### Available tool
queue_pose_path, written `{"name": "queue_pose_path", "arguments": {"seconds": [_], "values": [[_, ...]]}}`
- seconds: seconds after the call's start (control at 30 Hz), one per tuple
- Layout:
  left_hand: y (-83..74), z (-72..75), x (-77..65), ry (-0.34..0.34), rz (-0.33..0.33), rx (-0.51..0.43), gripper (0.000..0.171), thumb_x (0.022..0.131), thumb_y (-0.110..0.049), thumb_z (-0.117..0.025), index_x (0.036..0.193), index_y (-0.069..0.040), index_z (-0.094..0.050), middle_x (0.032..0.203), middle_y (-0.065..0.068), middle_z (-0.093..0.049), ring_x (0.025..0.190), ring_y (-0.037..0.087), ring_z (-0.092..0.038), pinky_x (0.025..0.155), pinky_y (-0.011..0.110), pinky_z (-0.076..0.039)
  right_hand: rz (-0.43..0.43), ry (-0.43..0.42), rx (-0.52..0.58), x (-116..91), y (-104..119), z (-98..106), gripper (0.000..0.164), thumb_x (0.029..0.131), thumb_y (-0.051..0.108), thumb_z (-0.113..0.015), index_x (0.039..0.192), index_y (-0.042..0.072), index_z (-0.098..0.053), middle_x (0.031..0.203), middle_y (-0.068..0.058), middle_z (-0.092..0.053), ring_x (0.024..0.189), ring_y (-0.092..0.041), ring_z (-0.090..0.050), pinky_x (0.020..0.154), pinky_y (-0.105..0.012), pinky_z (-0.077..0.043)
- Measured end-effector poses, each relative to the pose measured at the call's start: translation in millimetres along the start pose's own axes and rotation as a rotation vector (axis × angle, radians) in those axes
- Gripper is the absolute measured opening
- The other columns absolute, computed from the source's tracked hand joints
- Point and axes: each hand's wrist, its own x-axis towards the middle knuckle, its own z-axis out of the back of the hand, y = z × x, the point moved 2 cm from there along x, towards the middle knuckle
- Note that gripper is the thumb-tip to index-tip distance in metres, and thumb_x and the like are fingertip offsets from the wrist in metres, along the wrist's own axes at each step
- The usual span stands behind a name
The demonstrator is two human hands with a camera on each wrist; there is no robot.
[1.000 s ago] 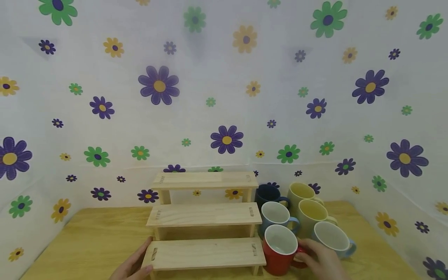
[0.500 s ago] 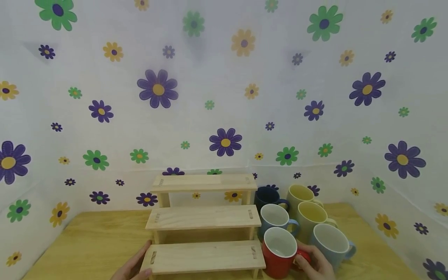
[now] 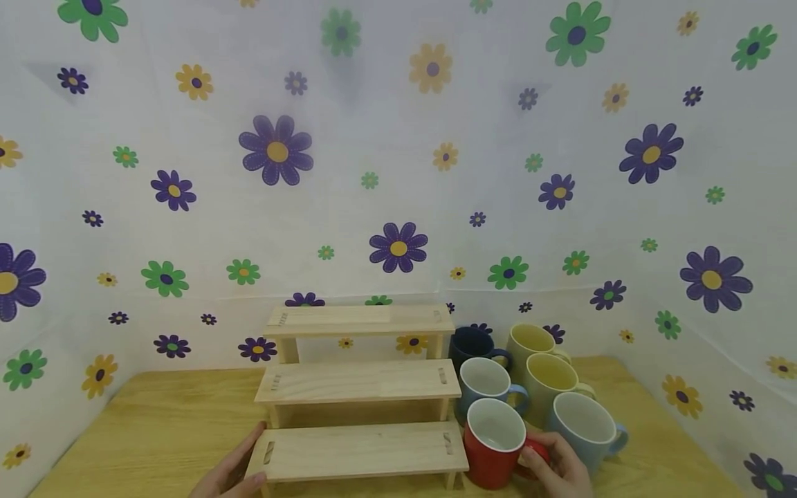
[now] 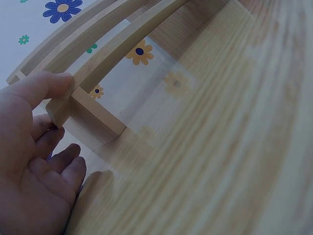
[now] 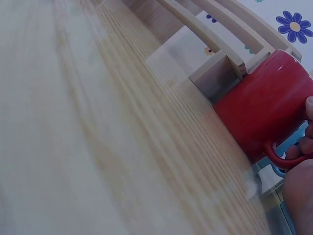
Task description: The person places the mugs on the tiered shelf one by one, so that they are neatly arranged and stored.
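A three-tier wooden step shelf [image 3: 361, 449] stands on the table. My left hand [image 3: 230, 470] holds the left end of its lowest board, thumb at the front and fingers at the end and behind, as the left wrist view shows. Against the right end of that board stands a red mug [image 3: 492, 453] with a white inside, upright on the table. The fingers and thumb of my right hand [image 3: 557, 463] grip its handle. In the right wrist view the red mug [image 5: 269, 103] is close beside the shelf's leg, and the hand is partly cut off.
Behind the red mug are a light blue mug [image 3: 482, 384] and a dark blue mug [image 3: 470, 346]. To their right stand two yellow mugs [image 3: 551, 380] and another light blue mug [image 3: 585, 432]. A flower-print cloth [image 3: 398, 173] surrounds the wooden table [image 3: 156, 429].
My right hand has shifted a little toward the viewer on the red mug's handle, uncovering more of the light blue mug behind it. The left hand, shelf and mugs stay in place.
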Motion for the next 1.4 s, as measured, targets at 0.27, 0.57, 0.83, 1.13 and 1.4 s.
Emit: {"name": "queue_pose_path", "arguments": {"seconds": [0.27,0.57,0.83,1.13,1.4], "values": [[5.7,1.2,-11.4,-0.065,0.03,0.01,0.085,0.095,-0.032,-0.059,0.152,-0.005,-0.003,0.153,0.032,0.005,0.135,0.055,-0.011,0.101,0.054,-0.038,-0.006,0.037,0.117,-4,-4,-7,0.026,0.086,-0.013,-0.058,0.095,0.01,-0.065,0.096,0.007,-0.07,0.082,-0.008,-0.067,0.064,-0.025,-0.058],[8.8,1.5,-23.5,-0.093,0.046,0.023,0.085,0.094,-0.033,-0.06,0.153,-0.005,-0.005,0.154,0.03,0.004,0.136,0.053,-0.012,0.103,0.054,-0.035,-0.053,0.036,0.143,-9,-8,-12,0.026,0.086,-0.013,-0.058,0.092,0.011,-0.064,0.093,0.007,-0.07,0.08,-0.008,-0.067,0.064,-0.025,-0.058],[4.5,-2.2,-31.6,-0.193,-0.025,0.092,0.077,0.093,-0.028,-0.062,0.152,-0.005,-0.019,0.156,0.017,-0.011,0.138,0.038,-0.016,0.097,0.018,-0.039,-0.037,0.047,0.154,-8,-9,-14,0.027,0.087,-0.012,-0.058,0.092,0.013,-0.065,0.091,0.005,-0.07,0.077,-0.007,-0.066,0.061,-0.025,-0.057],[-4.5,-11.3,-21.2,-0.278,-0.066,0.119,0.07,0.091,-0.03,-0.066,0.15,-0.015,-0.032,0.155,0.005,-0.025,0.139,0.028,-0.025,0.101,0.02,-0.036,-0.015,0.012,0.174,-8,-9,-3,0.029,0.088,-0.013,-0.058,0.091,0.015,-0.066,0.088,0.006,-0.07,0.075,-0.006,-0.067,0.063,-0.02,-0.056],[-9.6,-10.7,-17.3,-0.295,-0.101,0.08,0.068,0.089,-0.03,-0.068,0.149,-0.021,-0.037,0.153,0.003,-0.03,0.138,0.024,-0.027,0.094,0.008,-0.032,-0.006,0.031,0.244,-4,-5,-3,0.029,0.089,-0.015,-0.054,0.094,0.012,-0.065,0.092,0.004,-0.071,0.077,-0.008,-0.067,0.064,-0.021,-0.056]]}}
